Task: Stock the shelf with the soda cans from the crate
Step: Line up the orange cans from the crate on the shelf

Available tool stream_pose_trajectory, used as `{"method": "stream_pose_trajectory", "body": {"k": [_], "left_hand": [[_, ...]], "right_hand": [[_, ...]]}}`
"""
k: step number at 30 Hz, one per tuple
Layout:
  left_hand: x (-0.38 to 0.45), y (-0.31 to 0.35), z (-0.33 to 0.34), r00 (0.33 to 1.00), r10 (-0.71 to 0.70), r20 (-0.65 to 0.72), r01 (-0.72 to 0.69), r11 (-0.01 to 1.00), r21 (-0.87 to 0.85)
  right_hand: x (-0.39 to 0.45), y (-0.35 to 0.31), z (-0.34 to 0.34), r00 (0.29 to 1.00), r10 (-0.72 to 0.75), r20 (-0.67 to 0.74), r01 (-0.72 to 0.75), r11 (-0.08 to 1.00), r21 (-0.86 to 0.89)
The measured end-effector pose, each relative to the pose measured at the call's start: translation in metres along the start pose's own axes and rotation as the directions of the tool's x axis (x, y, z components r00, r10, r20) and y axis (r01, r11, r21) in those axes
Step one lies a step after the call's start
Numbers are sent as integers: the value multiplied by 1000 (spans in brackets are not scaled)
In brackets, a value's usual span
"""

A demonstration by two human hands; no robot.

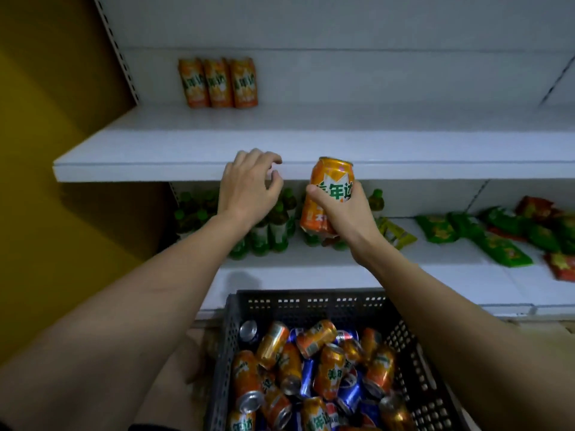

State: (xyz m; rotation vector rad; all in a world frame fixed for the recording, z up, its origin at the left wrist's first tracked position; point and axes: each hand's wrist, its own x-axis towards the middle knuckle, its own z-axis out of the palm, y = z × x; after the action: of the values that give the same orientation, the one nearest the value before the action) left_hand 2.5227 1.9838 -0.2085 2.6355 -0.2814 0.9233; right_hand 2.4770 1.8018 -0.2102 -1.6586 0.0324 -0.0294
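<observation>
My right hand [345, 216] grips an orange soda can [329, 181] upright, just below the front edge of the white shelf [435, 144]. My left hand [249, 188] is beside it to the left, fingers loosely curled and holding nothing, in front of the shelf edge. Three orange cans [219, 83] stand in a row at the back left of that shelf. Below me, a dark grey plastic crate [311, 301] holds several orange and blue cans [311, 368] lying in a heap.
The lower shelf [451, 275] carries green bottles [264, 234] behind my hands and green and red snack packets [504, 237] on the right. A yellow wall [46, 119] borders the shelving on the left. The upper shelf is bare to the right of the three cans.
</observation>
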Motion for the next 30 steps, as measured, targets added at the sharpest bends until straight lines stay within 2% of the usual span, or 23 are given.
{"method": "stream_pose_trajectory", "body": {"k": [2, 4, 7, 10, 15, 22, 26, 30], "left_hand": [[30, -6, -7, 997, -65, 44, 63, 997, 54], [57, -19, -8, 973, -162, 165, 142, 982, 126], [88, -45, -4, 888, -282, 363, 223, 955, 196], [103, -70, 2, 826, -326, 460, 234, 940, 247], [113, -88, 16, 823, -298, 483, 177, 943, 280], [113, -97, 26, 771, -290, 567, 174, 952, 251], [111, -98, 28, 772, -281, 570, 175, 956, 234], [108, -99, 29, 780, -277, 562, 177, 958, 226]], "right_hand": [[12, -21, 3, 999, -34, 1, 34, 999, -1], [27, -38, 5, 998, -67, -3, 67, 997, -24], [50, -60, 10, 991, -135, -15, 134, 989, -70], [73, -76, 16, 983, -182, 23, 184, 975, -126], [128, -88, 33, 974, -216, 64, 224, 962, -155], [229, -84, 74, 971, -234, 42, 238, 951, -196], [289, -79, 100, 970, -245, -12, 234, 938, -255], [339, -76, 120, 943, -323, -84, 282, 905, -318]]}}
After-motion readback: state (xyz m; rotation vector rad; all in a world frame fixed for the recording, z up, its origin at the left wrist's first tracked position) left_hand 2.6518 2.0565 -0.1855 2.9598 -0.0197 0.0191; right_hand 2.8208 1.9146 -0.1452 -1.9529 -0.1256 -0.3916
